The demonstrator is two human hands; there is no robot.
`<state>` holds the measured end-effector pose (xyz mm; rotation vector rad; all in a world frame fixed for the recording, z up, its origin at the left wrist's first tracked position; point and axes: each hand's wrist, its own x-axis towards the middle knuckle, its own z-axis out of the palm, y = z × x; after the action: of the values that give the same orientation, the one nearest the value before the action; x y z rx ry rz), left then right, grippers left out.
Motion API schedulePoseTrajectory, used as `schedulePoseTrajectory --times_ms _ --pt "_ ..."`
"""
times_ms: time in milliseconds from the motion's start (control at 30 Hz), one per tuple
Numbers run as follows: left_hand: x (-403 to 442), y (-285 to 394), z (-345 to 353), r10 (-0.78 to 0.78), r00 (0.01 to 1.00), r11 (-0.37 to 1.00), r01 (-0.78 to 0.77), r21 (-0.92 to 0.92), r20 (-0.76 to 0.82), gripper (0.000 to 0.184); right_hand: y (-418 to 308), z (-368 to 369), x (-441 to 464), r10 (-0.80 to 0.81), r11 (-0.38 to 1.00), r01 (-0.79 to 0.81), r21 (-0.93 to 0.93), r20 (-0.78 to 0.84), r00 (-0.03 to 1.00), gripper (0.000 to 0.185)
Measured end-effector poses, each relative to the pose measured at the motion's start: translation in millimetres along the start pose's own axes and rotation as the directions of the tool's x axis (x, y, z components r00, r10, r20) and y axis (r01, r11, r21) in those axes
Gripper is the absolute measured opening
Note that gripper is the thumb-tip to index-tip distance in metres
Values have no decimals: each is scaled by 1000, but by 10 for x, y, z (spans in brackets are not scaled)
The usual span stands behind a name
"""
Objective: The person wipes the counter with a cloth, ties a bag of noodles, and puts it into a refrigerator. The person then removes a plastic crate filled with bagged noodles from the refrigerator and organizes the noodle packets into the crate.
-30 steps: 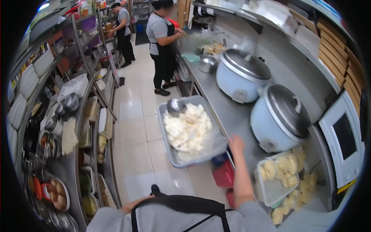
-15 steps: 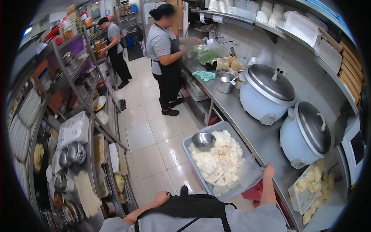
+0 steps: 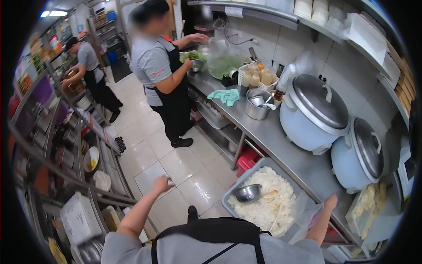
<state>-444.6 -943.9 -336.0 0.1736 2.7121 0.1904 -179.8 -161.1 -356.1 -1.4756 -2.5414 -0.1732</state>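
- Left of the tub (image 3: 244, 179), the left hand (image 3: 163, 184) has swung outward, empty, fingers loosely parted, leaving the work to the right.
- Between both hands, the tub holds rice (image 3: 283, 191), a bowl (image 3: 247, 193) resting on it.
- At the tub's right side, the right hand (image 3: 330, 203) seems to pinch the plastic (image 3: 308, 214).
- Beyond that hand, lidded cookers (image 3: 310, 119), contents hidden; to its right, a basket (image 3: 354, 220) of noodles (image 3: 373, 207).

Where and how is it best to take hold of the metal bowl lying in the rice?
I would take the metal bowl by its rim, coming from above on its left side, since the left hand is empty and on that side. No handle shows, and its underside rests on the rice, so the exposed rim seems the easiest part to pinch.
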Motion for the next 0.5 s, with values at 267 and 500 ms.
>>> schedulePoseTrajectory --times_ms 267,500 --pt "2426 1710 -2380 722 504 675 -665 319 -475 27 -187 -905 -1898 531 846 -531 -46 1 847 30" --pt "3793 3299 -3511 721 450 670 -645 367 -526 25 709 -126 -3160 692 675 -705 -218 -143 707 24"
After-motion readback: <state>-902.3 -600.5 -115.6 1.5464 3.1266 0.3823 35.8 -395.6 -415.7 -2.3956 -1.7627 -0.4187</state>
